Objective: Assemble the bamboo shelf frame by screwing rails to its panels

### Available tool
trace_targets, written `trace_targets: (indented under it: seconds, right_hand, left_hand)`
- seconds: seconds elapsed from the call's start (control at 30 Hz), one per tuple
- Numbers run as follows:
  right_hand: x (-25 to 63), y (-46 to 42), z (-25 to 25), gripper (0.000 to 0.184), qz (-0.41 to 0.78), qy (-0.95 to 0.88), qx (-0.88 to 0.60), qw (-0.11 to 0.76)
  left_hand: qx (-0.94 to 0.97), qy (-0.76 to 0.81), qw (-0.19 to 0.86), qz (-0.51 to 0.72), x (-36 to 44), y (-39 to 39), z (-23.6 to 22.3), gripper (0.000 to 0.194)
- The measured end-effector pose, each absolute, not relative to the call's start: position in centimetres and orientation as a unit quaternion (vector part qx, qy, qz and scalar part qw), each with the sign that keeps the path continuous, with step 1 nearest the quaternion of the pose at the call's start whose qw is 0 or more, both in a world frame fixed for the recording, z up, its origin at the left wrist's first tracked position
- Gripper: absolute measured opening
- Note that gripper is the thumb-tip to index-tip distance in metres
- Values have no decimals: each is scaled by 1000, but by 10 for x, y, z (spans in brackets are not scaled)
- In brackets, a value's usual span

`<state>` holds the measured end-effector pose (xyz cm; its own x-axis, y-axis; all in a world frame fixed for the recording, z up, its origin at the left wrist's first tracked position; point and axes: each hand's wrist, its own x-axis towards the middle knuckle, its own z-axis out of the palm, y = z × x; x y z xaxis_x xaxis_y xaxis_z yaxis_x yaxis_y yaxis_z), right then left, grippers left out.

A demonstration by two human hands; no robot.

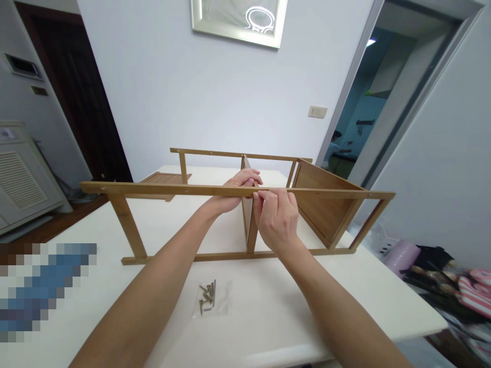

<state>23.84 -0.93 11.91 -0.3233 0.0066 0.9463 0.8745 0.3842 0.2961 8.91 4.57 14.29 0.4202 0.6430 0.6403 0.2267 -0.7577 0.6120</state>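
A wooden shelf frame lies on its side on the white table. My left hand reaches through the frame behind its near upper rail. Its fingers close on the upper edge of the middle shelf panel. My right hand is at the near side of that rail, where the panel meets it. Its fingers are curled and pinched together against the rail, and what lies between the fingertips is hidden. A second slatted panel spans the frame at the right.
In front of the frame, a clear plastic bag holds several screws and a hex key. Another wooden panel lies on the table at the back left. Clothes are piled beyond the right edge. A person is beyond the doorway.
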Motion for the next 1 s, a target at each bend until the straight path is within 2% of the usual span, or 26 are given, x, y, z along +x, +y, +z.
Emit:
trace_targets:
  seconds: [0.33, 0.63, 1.0]
  right_hand:
    - [244, -9, 117, 13, -451, -690, -287, 488]
    - [237, -12, 119, 5, -431, -687, -323, 488]
    - [241, -9, 117, 6, -445, -685, -299, 494]
  left_hand:
    - [812, 269, 229, 464, 89, 45, 143, 38]
    - [809, 265, 238, 468, 89, 46, 142, 35]
    - [814, 262, 225, 467, 89, 47, 142, 38]
